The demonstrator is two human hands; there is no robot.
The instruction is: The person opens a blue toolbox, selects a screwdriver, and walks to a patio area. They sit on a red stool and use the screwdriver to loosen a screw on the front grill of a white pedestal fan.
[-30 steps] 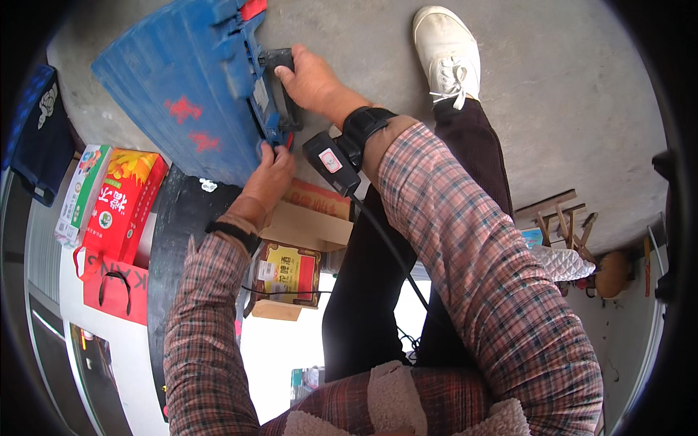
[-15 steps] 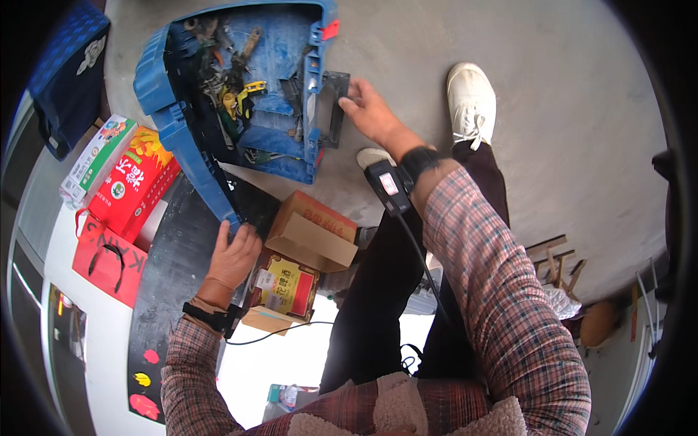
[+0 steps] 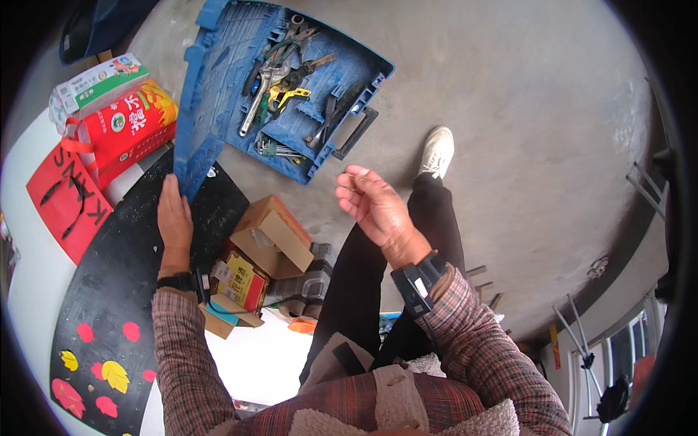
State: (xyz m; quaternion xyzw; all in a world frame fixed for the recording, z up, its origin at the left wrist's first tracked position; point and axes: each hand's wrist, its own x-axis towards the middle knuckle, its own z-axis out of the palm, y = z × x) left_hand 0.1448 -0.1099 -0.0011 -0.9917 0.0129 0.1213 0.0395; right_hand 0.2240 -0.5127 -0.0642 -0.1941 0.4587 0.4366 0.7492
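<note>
A blue plastic toolbox [image 3: 287, 168] lies open on the floor at the upper middle, its lid [image 3: 200, 142] swung toward the left. My left hand [image 3: 174, 216] grips the lid's near corner, its fingertips against the edge. My right hand [image 3: 378, 211] is in the air, palm up, just off the toolbox's dark handle [image 3: 356, 134]. Its fingers curl loosely, and I make out nothing in them. Inside the box are pliers [image 3: 294, 43], an adjustable wrench [image 3: 256, 102], a yellow-and-black tool [image 3: 291, 97] and several thin metal pieces [image 3: 280, 151].
On my left stands a black-topped table [image 3: 109, 291] with red and yellow leaf shapes. Beyond it are a red gift box [image 3: 127, 127] and a white-green carton [image 3: 102, 86]. Cardboard boxes [image 3: 273, 236] sit beside my legs. My white shoe [image 3: 437, 151] rests on the grey floor.
The toolbox lid has swung further open, showing more tools. My left hand has moved left with its corner. My right hand has left the handle and turned palm up, nearer to me.
</note>
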